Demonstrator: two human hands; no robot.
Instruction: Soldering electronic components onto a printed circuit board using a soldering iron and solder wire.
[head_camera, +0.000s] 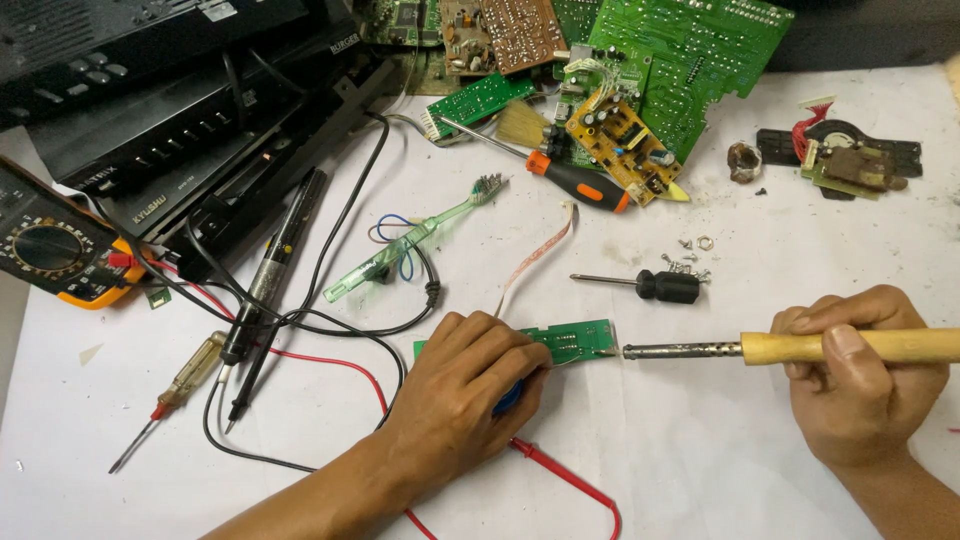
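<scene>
My left hand (462, 385) presses down on a small green circuit board (580, 340) lying on the white sheet, and something blue (508, 398) shows under its fingers. My right hand (860, 385) grips a soldering iron by its wooden handle (850, 346). The iron's metal barrel (680, 351) points left, its tip right at the board's right edge.
A black-handled screwdriver (650, 286) and loose screws (688, 262) lie just behind the board. An orange-handled screwdriver (570, 180), a brush, a green toothbrush (420, 238), a yellow multimeter (55, 250) with red and black probe leads, black device casings and several circuit boards crowd the back.
</scene>
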